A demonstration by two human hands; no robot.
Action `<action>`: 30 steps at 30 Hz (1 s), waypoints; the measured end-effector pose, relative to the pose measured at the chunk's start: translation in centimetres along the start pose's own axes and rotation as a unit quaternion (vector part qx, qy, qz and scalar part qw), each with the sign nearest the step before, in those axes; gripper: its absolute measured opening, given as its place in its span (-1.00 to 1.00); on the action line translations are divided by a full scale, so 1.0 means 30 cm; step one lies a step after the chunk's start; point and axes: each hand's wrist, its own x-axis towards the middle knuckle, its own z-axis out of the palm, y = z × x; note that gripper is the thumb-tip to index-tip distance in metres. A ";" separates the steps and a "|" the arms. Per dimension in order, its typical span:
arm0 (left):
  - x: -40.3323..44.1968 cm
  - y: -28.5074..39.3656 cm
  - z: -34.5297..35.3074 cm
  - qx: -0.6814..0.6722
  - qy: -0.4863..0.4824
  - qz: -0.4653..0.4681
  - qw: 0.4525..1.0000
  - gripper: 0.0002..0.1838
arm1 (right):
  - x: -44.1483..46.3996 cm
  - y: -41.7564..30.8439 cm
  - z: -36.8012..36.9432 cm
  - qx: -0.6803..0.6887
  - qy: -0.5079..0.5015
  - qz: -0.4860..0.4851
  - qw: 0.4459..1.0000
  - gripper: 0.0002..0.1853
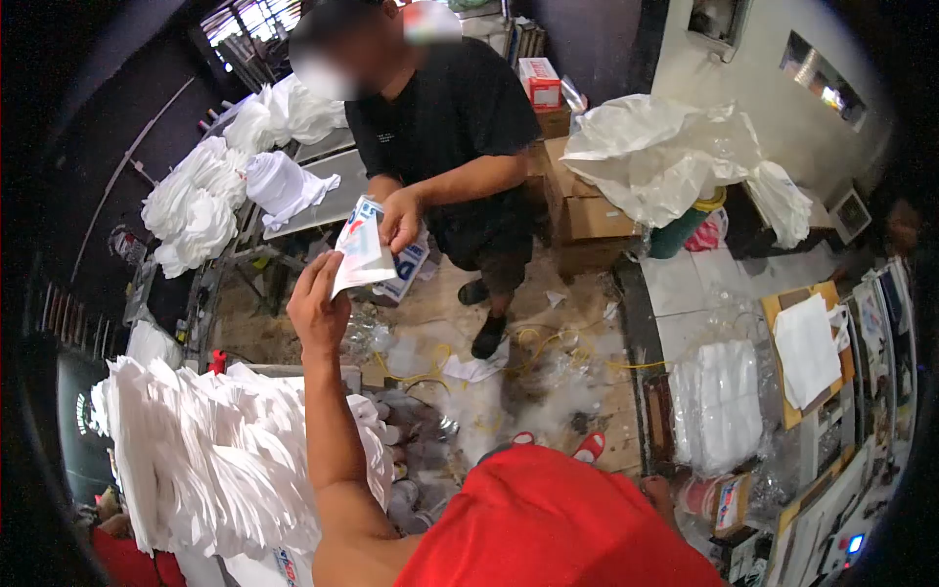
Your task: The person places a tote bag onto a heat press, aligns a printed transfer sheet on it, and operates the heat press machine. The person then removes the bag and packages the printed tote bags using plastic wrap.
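Note:
My left hand [321,303] reaches forward and grips the lower left edge of a folded white printed packet [362,256] with blue and red lettering. A co-worker in a black shirt [440,122] stands opposite, with a hand [399,220] on the packet's right side, so both of us touch it. Another printed white and blue piece [406,269] shows just behind and below it. What seems to be my right hand [660,497] is low beside my red shirt [558,528], its fingers hidden.
Stacked white fabric [215,450] stands left of my arm. More white bundles [196,201] lie on a table at the back left. Cardboard boxes [592,220] stand behind right. A yellow cord [430,377] and plastic scraps litter the floor; wrapped white packs [719,406] lie right.

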 end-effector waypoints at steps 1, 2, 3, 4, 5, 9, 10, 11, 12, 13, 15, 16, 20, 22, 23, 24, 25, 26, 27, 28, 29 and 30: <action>-0.004 0.001 -0.016 0.005 -0.001 -0.001 1.000 -0.41 | -0.019 -0.027 -0.004 0.008 -0.029 -0.014 0.999 -0.77; -0.005 0.007 -0.030 0.007 0.004 0.013 1.000 -0.42 | -0.036 -0.059 0.001 0.005 -0.033 -0.017 0.999 -0.77; -0.005 0.015 -0.046 0.008 0.009 0.027 1.000 -0.43 | -0.038 -0.077 0.005 0.063 -0.025 -0.002 0.998 -0.84; -0.006 0.025 -0.064 0.017 0.004 0.030 0.999 -0.47 | -0.040 -0.095 0.009 0.121 -0.015 0.011 0.992 -0.77; -0.009 0.039 -0.086 0.021 0.005 0.028 0.999 -0.47 | -0.037 -0.117 0.008 0.144 -0.007 0.015 0.989 -0.78; -0.024 0.072 -0.142 0.014 0.023 0.030 0.999 -0.52 | 0.004 -0.195 0.024 0.064 0.051 0.004 0.997 -0.79; -0.027 0.085 -0.164 0.001 0.028 0.024 0.999 -0.55 | 0.020 -0.212 0.030 0.023 0.067 -0.001 0.997 -0.79; -0.030 0.101 -0.188 -0.011 0.033 0.018 0.999 -0.57 | 0.033 -0.226 0.033 -0.011 0.084 -0.007 0.996 -0.79; -0.029 0.120 -0.215 -0.010 0.030 0.013 0.999 -0.59 | 0.044 -0.249 0.038 -0.033 0.093 -0.021 0.995 -0.79; -0.032 0.128 -0.236 -0.008 0.028 0.012 0.999 -0.59 | 0.059 -0.276 0.038 -0.038 0.099 -0.049 0.993 -0.79; -0.038 0.141 -0.270 -0.013 0.040 0.020 0.999 -0.57 | 0.083 -0.321 0.040 0.003 0.112 -0.164 0.980 -0.78; -0.046 0.156 -0.293 -0.023 0.028 0.005 0.999 -0.65 | 0.103 -0.332 0.049 0.025 0.120 -0.219 0.968 -0.77; -0.054 0.200 -0.366 -0.028 0.004 0.003 1.000 -0.59 | 0.163 -0.444 0.061 -0.095 0.106 -0.231 0.962 -0.79; -0.039 0.237 -0.403 -0.039 -0.009 0.013 0.999 -0.59 | -0.006 -0.679 0.051 -0.053 0.075 -0.192 0.977 -0.76; -0.031 0.254 -0.421 -0.051 -0.018 0.022 0.998 -0.59 | 0.001 -0.713 0.061 -0.053 0.073 -0.192 0.977 -0.76; -0.023 0.269 -0.437 -0.063 -0.028 0.024 0.997 -0.60 | 0.014 -0.731 0.071 -0.033 0.064 -0.220 0.973 -0.73; -0.008 0.289 -0.456 -0.064 -0.030 0.024 0.997 -0.60 | 0.022 -0.757 0.079 -0.013 0.055 -0.247 0.967 -0.69; 0.010 0.314 -0.475 -0.091 -0.087 0.020 0.992 -0.64 | -0.059 -0.865 0.066 0.008 0.025 -0.264 0.964 -0.58; 0.026 0.341 -0.486 -0.121 -0.146 0.017 0.982 -0.67 | -0.178 -1.006 0.052 0.030 -0.004 -0.277 0.960 -0.47; 0.049 0.365 -0.480 -0.186 -0.179 0.023 0.966 -0.71 | -0.241 -1.091 0.058 0.044 -0.019 -0.336 0.941 -0.39; 0.071 0.392 -0.458 -0.198 -0.193 0.025 0.961 -0.71 | -0.471 -1.301 0.017 0.020 -0.030 -0.349 0.936 -0.28; 0.093 0.425 -0.422 -0.246 -0.272 0.064 0.928 -0.70 | -0.648 -1.448 -0.024 0.002 -0.069 -0.436 0.898 -0.14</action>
